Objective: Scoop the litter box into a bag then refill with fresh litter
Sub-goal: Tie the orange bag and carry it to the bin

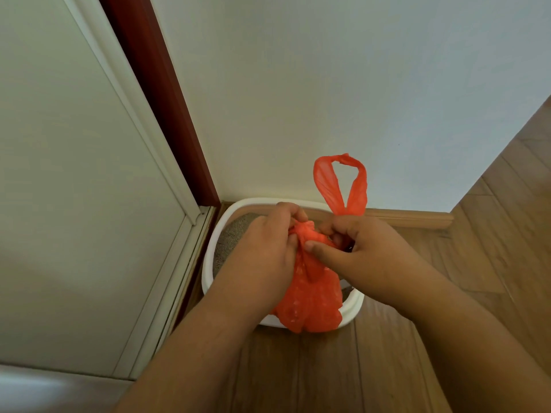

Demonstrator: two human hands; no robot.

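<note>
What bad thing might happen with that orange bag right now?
The orange bag looks thin and full; both hands, left hand and right hand, tug its neck, so it might tear. It hangs over the litter box, so spills could land in the litter.

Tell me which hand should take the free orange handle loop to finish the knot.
Right, probably. The handle loop stands up directly behind the right hand, near its fingers. The left hand grips the orange bag neck on the far side.
</note>
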